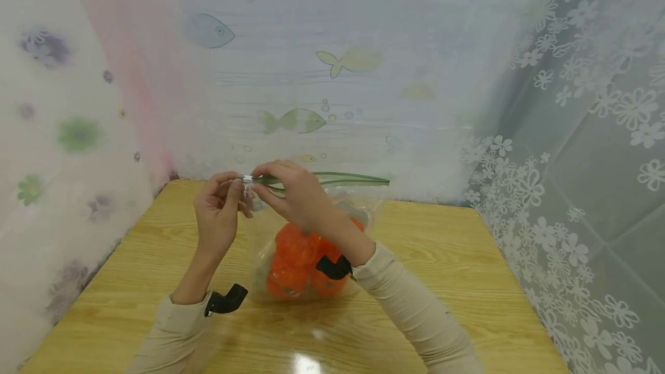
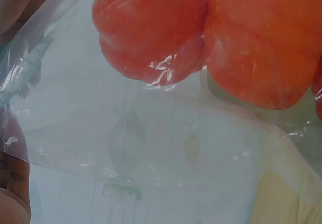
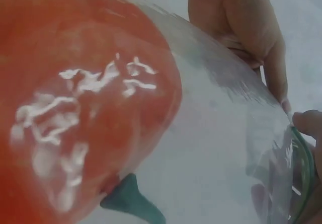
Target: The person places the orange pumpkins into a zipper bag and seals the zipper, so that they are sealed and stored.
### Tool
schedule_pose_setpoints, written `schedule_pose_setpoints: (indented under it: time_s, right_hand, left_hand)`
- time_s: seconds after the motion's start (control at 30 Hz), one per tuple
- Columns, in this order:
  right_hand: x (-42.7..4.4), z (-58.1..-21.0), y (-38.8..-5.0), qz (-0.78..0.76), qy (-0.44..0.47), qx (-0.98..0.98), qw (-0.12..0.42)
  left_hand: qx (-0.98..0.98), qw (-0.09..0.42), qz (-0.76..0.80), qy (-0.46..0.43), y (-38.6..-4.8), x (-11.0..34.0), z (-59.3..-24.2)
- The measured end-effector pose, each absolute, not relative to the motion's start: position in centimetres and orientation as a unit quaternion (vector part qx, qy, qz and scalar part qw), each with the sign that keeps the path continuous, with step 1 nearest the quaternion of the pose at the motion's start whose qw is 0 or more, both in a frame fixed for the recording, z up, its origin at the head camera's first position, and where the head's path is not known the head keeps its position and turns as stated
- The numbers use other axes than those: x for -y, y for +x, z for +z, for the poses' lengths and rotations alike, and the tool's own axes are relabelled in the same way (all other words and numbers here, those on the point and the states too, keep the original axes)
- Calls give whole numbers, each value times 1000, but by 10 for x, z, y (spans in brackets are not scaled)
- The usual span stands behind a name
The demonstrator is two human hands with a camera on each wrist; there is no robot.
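Note:
A clear zip bag (image 1: 371, 204) stands on the table, holding several orange-red bell peppers (image 1: 293, 247) with green stems. Along its top runs a green zip strip (image 1: 358, 176), its two edges spread apart to the right of my right hand. A small white slider (image 1: 247, 179) sits on the strip near the left end. My left hand (image 1: 220, 204) pinches the bag's top left corner beside the slider. Just right of the slider, my right hand (image 1: 296, 189) pinches the green strip between thumb and fingers. In the left wrist view, lobed peppers (image 2: 151, 27) show through the plastic.
The wood-grain table (image 1: 441, 281) lies under the bag. Behind it hangs a curtain (image 1: 415, 33) printed with fish. Flower-patterned sheets (image 1: 587, 189) border the sides. A black wrist mount (image 1: 227, 300) sits on the left cuff, another (image 1: 332, 267) on the right.

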State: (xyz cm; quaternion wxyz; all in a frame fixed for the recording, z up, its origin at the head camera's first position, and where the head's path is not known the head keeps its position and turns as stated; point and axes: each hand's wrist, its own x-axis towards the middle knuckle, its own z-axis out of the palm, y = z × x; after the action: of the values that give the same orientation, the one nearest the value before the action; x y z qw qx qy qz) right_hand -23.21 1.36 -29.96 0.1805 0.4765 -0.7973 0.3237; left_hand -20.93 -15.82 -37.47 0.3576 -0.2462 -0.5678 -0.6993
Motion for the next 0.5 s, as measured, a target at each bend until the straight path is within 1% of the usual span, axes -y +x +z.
schedule_pose_setpoints:
  time_s: [0.3, 0.5]
  right_hand:
    - [-8, -307, -237, 440, 466, 760, 107]
    - [-10, -308, -238, 469, 461, 749, 82]
  left_hand:
    - [556, 356, -708, -252, -203, 153, -372]
    - [545, 363, -710, -259, -202, 150, -372]
